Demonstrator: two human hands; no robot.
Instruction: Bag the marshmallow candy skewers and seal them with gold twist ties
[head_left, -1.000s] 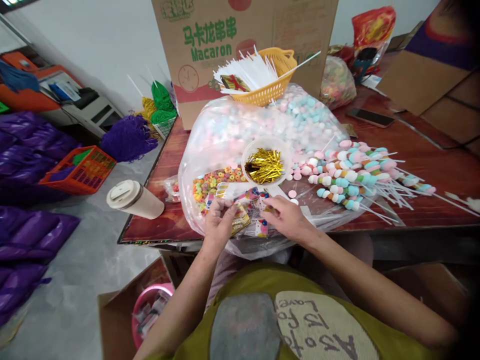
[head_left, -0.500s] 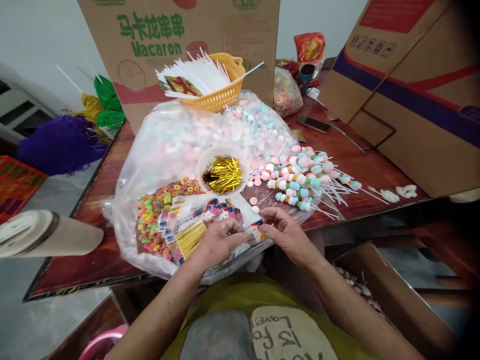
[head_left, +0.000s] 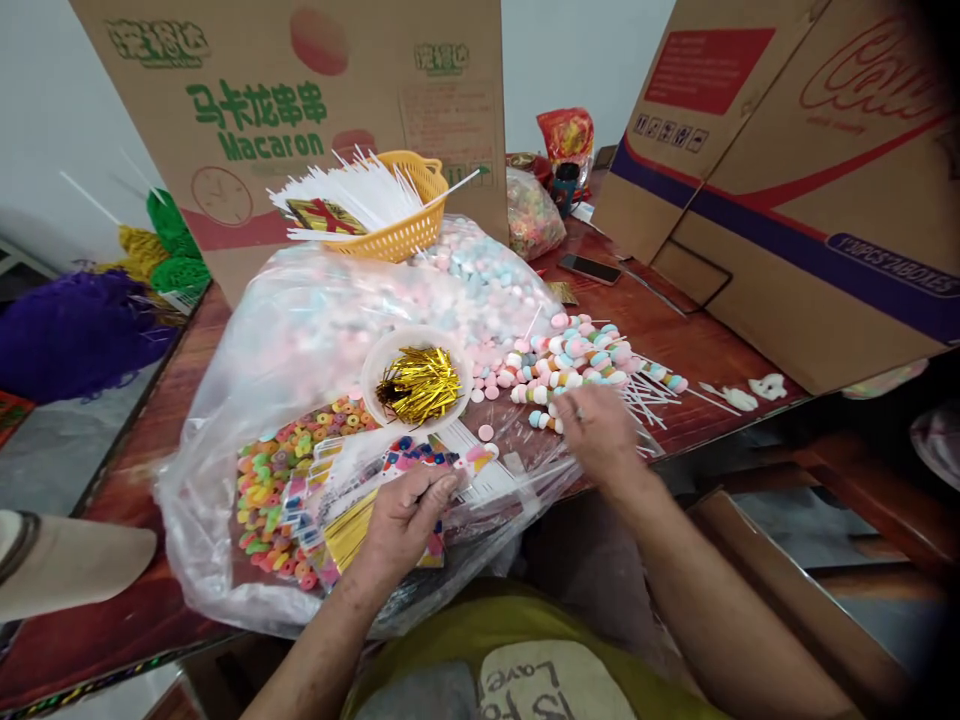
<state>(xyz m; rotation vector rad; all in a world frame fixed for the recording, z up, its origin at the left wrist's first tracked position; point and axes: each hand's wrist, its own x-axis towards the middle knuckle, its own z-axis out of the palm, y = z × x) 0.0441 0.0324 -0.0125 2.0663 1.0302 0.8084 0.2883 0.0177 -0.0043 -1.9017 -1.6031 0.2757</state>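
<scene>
While the left hand (head_left: 401, 520) pinched a patterned wrapper (head_left: 475, 459), the right hand (head_left: 606, 430), apart from it, was at the candy skewers (head_left: 589, 352) on the table (head_left: 739, 350), its grip unclear; light handling by the bare stick ends seemed best.

**"Macaron" on the far box, a piece count on the right one**

From my feed, the far carton (head_left: 375, 90) carries the clearest print: green "马卡龙串串" (head_left: 259, 103) over green "Macaron" (head_left: 274, 145). Stylised green logos (head_left: 157, 42) sit at its upper left and upper right; I can't read either with confidence.

On the right carton (head_left: 750, 250), a purple band holds an outlined label (head_left: 896, 263); I make out "PCS" and "24BOXES", its first digits unclear. Above runs red script (head_left: 870, 75) starting "Ca", the rest too dim. A row of handling signs (head_left: 670, 132) sits under a red panel (head_left: 711, 70) I can't read.

Nearest me, the shirt's pale patch (head_left: 555, 680) shows "Love" or "Lave", "IS" and "Fo".
</scene>
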